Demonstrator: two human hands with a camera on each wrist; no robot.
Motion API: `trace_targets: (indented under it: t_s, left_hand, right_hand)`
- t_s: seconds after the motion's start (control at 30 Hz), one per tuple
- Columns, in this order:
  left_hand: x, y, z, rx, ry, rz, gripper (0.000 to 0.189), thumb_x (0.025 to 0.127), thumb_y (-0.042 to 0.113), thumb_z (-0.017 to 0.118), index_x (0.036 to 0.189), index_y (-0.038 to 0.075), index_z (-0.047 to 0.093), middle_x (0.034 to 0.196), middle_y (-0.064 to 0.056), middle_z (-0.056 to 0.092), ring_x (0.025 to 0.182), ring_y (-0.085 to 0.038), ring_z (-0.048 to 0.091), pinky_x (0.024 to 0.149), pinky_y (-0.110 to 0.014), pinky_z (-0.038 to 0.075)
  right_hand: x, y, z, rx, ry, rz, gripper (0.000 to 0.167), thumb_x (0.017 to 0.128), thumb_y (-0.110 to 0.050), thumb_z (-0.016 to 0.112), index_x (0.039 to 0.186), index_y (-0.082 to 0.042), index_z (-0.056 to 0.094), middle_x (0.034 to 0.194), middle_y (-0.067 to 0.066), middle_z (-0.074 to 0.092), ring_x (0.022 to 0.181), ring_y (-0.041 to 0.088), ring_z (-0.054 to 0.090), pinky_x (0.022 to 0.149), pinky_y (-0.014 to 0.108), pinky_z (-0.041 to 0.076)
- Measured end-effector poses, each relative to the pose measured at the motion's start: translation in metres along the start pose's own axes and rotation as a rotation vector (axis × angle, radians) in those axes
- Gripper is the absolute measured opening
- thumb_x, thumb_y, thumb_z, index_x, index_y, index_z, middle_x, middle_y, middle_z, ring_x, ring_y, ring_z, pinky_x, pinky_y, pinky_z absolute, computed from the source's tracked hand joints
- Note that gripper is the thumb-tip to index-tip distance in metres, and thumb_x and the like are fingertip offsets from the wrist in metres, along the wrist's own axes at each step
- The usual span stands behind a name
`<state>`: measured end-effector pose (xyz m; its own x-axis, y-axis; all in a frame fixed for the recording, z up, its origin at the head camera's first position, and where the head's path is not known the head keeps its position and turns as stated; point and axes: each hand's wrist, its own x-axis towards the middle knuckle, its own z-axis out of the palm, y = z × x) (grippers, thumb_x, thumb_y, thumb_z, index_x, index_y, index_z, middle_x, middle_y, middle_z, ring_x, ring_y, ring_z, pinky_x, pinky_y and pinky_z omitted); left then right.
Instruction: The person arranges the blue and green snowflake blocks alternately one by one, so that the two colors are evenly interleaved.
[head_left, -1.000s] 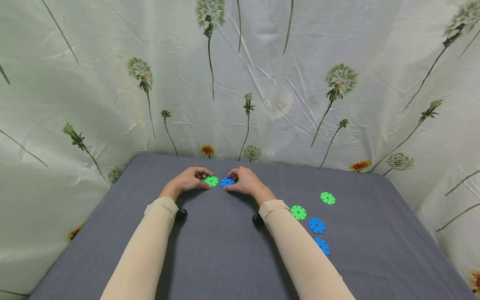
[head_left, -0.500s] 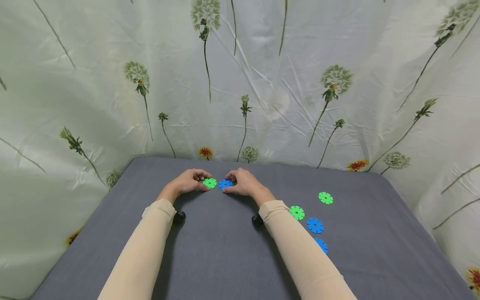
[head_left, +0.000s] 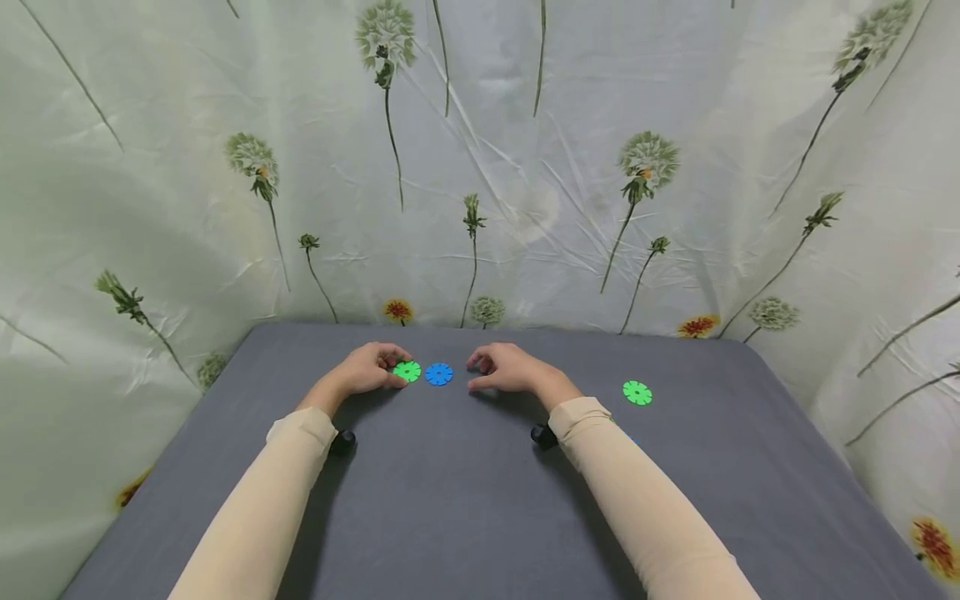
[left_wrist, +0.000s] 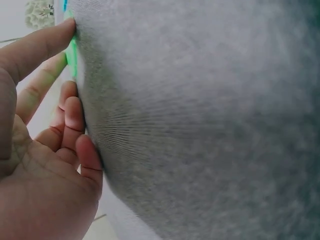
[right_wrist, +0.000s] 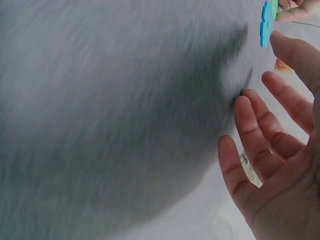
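My left hand [head_left: 362, 369] holds a green notched disc [head_left: 407, 372] by its edge between thumb and forefinger, flat on the cloth. In the left wrist view those two digits touch the rim of the green disc [left_wrist: 74, 62], while the other fingers bend loosely by the cloth. Just right of it lies a blue notched disc [head_left: 438, 374], close beside the green one, with no hand on it. My right hand [head_left: 512, 368] hovers a short way right of the blue disc. Its fingers are loosely bent, with nothing between them, as the right wrist view also shows.
Another green disc [head_left: 637, 392] lies on the grey cloth-covered table [head_left: 450, 508] to the right. Slivers of further discs peek out behind my right sleeve [head_left: 637, 492]. A floral curtain [head_left: 525, 167] hangs behind the table's far edge.
My right hand has let go of the blue disc and moved right, away from it. The left hand stays on the green disc. My right sleeve now covers most of the nearer loose discs.
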<state>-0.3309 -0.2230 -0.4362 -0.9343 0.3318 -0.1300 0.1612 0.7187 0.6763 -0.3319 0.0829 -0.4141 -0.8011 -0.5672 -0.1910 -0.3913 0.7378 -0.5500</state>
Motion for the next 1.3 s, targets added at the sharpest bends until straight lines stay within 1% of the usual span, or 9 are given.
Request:
trace_targets:
  t_s: [0.1,0.2,0.27,0.4,0.7,0.83,0.97,1.17,1.3]
  left_hand:
    - [0.002,0.003,0.000,0.043,-0.001,0.005,0.043,0.093,0.016,0.084,0.133,0.006,0.073,0.113,-0.016,0.063,0.089,-0.023,0.057,0.075,-0.033,0.049]
    - [0.003,0.007,0.001,0.110,0.001,0.027,0.044,0.092,0.018,0.085,0.133,0.005,0.073,0.108,-0.014,0.060,0.088,-0.022,0.054,0.079,-0.036,0.048]
    - [0.004,0.010,0.001,0.150,0.005,0.039,0.046,0.091,0.019,0.086,0.133,0.006,0.073,0.110,-0.015,0.060,0.092,-0.024,0.056,0.084,-0.041,0.050]
    - [0.006,0.018,0.003,0.201,0.013,0.055,0.048,0.091,0.024,0.087,0.134,0.009,0.073,0.127,-0.020,0.063,0.108,-0.031,0.061,0.096,-0.051,0.053]
    - [0.016,0.030,0.011,0.222,-0.012,0.097,0.047,0.092,0.026,0.087,0.134,0.009,0.074,0.131,-0.019,0.071,0.119,-0.036,0.064,0.101,-0.055,0.054]
    - [0.020,0.034,0.016,0.232,-0.015,0.076,0.046,0.092,0.028,0.087,0.134,0.014,0.076,0.133,-0.015,0.071,0.126,-0.037,0.062,0.109,-0.062,0.047]
    - [0.023,0.036,0.021,0.240,-0.010,0.053,0.045,0.092,0.031,0.087,0.134,0.018,0.077,0.133,-0.011,0.070,0.130,-0.036,0.061,0.111,-0.069,0.041]
    - [0.026,0.039,0.026,0.231,-0.020,0.056,0.042,0.093,0.030,0.087,0.132,0.018,0.078,0.131,-0.009,0.070,0.131,-0.036,0.062,0.114,-0.068,0.040]
    - [0.028,0.043,0.027,0.231,-0.037,0.068,0.040,0.093,0.029,0.087,0.130,0.017,0.079,0.134,-0.010,0.070,0.132,-0.037,0.062,0.115,-0.066,0.042]
  right_hand:
    - [-0.011,0.007,-0.008,0.002,-0.029,0.001,0.041,0.104,-0.030,0.074,0.140,-0.011,0.069,0.133,0.013,0.072,0.125,0.027,0.067,0.104,0.042,0.057]
    - [-0.023,0.014,-0.015,0.003,-0.049,0.007,0.041,0.103,-0.030,0.075,0.139,-0.011,0.069,0.130,0.012,0.072,0.122,0.026,0.067,0.101,0.042,0.057]
    - [-0.030,0.020,-0.019,0.004,-0.060,0.014,0.040,0.103,-0.031,0.075,0.138,-0.011,0.070,0.128,0.011,0.073,0.118,0.024,0.068,0.099,0.040,0.057]
    - [-0.043,0.031,-0.026,0.001,-0.070,0.030,0.039,0.103,-0.031,0.075,0.136,-0.011,0.070,0.125,0.010,0.074,0.113,0.022,0.069,0.097,0.039,0.058]
    - [-0.070,0.054,-0.034,-0.021,-0.073,0.054,0.038,0.102,-0.030,0.076,0.134,-0.009,0.072,0.121,0.008,0.075,0.112,0.021,0.070,0.099,0.042,0.058]
    - [-0.082,0.060,-0.036,-0.024,-0.064,0.069,0.037,0.100,-0.028,0.079,0.132,-0.010,0.073,0.122,0.009,0.075,0.115,0.023,0.070,0.101,0.042,0.058]
    - [-0.095,0.064,-0.038,-0.042,-0.058,0.071,0.039,0.098,-0.024,0.082,0.132,-0.008,0.073,0.122,0.011,0.075,0.115,0.025,0.069,0.101,0.043,0.058]
    - [-0.114,0.068,-0.039,-0.045,-0.052,0.095,0.045,0.092,-0.023,0.087,0.131,-0.006,0.074,0.123,0.011,0.075,0.116,0.027,0.069,0.102,0.044,0.058]
    - [-0.126,0.071,-0.038,-0.036,-0.050,0.110,0.046,0.090,-0.021,0.090,0.131,-0.005,0.074,0.122,0.010,0.075,0.114,0.025,0.069,0.102,0.042,0.059]
